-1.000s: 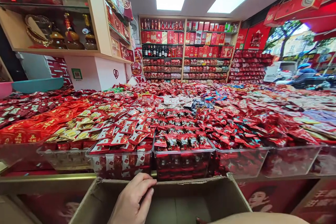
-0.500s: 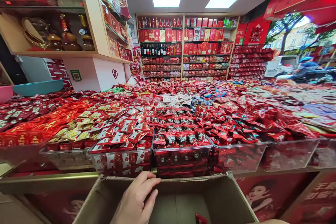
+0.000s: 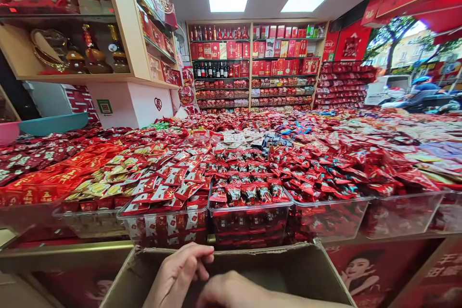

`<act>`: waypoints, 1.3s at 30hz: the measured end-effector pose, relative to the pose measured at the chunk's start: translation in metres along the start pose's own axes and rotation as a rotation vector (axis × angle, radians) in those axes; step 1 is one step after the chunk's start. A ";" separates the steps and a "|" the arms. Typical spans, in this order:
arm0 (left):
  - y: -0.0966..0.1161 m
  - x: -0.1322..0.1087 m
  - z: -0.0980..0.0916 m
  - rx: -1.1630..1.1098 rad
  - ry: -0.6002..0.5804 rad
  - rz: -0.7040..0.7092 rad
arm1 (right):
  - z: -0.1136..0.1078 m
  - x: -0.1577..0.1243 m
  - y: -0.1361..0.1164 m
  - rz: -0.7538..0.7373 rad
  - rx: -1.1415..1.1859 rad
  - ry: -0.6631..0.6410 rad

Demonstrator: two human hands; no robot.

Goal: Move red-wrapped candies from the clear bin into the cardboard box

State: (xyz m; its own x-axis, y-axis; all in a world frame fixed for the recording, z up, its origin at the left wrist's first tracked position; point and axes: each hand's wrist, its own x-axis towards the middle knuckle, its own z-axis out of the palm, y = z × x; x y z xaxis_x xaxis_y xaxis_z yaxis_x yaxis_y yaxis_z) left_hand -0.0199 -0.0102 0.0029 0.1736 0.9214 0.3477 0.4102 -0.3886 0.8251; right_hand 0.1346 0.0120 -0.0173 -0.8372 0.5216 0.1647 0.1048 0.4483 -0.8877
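Observation:
An open cardboard box (image 3: 327,269) stands at the bottom of the view, against the front of the candy counter. Above the box's left half is my left hand (image 3: 176,274), its index finger stretched along the far rim and its other fingers loosely bent; no object shows in it. My right hand (image 3: 225,291) reaches across from the right, down into the box beside the left one. Its fingers point downward, blurred and mostly hidden. Just beyond the far rim, a clear plastic bin (image 3: 249,209) holds dark red wrapped candies (image 3: 249,193).
More clear bins flank it: red-and-white packets (image 3: 176,173) to the left, glossy red packets (image 3: 321,168) to the right. Shelves (image 3: 250,65) with bottles and red boxes line the back wall. A display cabinet (image 3: 122,29) overhangs at left. Outside, a person in a blue helmet (image 3: 421,80) appears.
My right hand has come from the lower right edge into the box, and its arm now covers where a small red packet lay. My left hand has shifted slightly left and turned.

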 end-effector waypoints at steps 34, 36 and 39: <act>0.004 0.008 0.011 -0.426 0.142 -0.448 | -0.030 0.000 0.010 0.120 0.426 0.466; 0.002 0.008 0.011 -0.407 0.147 -0.424 | -0.032 -0.001 0.008 0.087 0.413 0.481; -0.004 0.008 0.009 -0.367 0.132 -0.389 | -0.033 -0.002 0.008 0.056 0.382 0.481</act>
State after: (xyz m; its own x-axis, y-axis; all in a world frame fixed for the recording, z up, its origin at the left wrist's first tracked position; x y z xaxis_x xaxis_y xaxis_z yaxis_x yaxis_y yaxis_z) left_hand -0.0122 -0.0013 -0.0015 -0.0519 0.9985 0.0193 0.0786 -0.0151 0.9968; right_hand 0.1553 0.0385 -0.0103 -0.4904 0.8459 0.2096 -0.1323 0.1654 -0.9773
